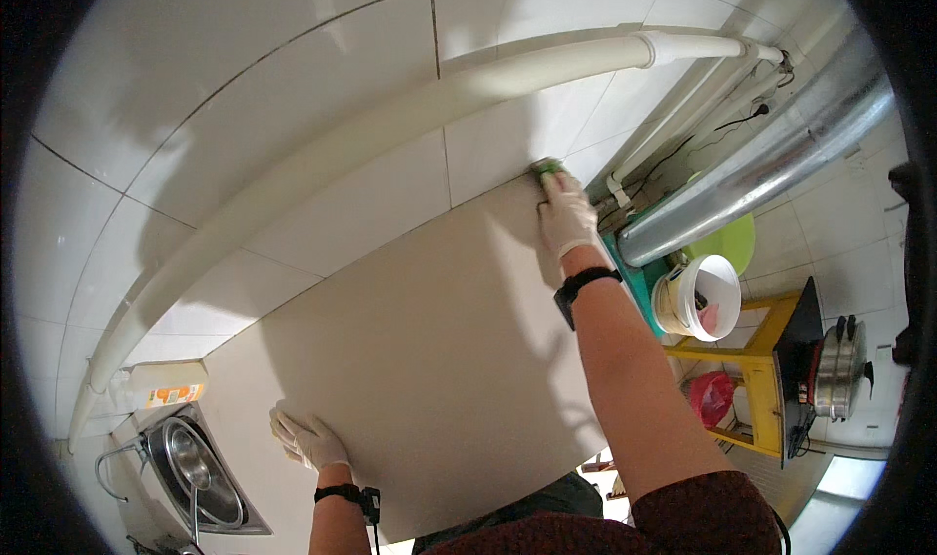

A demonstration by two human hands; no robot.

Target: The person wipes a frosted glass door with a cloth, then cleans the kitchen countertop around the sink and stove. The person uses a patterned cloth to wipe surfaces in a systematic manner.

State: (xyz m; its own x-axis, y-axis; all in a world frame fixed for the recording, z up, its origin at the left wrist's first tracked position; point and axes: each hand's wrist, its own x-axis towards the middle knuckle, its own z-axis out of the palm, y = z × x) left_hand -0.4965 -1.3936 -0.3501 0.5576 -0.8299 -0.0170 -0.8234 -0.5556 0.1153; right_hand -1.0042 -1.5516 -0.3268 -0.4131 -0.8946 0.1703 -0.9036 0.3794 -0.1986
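My right hand point(568, 212), in a pale translucent glove, is closed over a green scouring pad point(546, 166). The pad is pressed at the far right corner of the beige countertop point(410, 321), where it meets the tiled wall. My left hand point(310, 440), gloved the same way, rests on the counter near the sink with its fingers spread and nothing in it. Below each glove a black band circles my wrist. Much of the pad is hidden under my right fingers.
At left, a metal sink point(227, 507) holds a steel pan point(188, 452); a plastic bottle point(168, 384) stands behind. A white pipe point(410, 108) crosses the wall. Rightward are a metal duct point(761, 167), a white bucket point(717, 299), a yellow-framed stand point(761, 379) and a steel pot point(838, 372).
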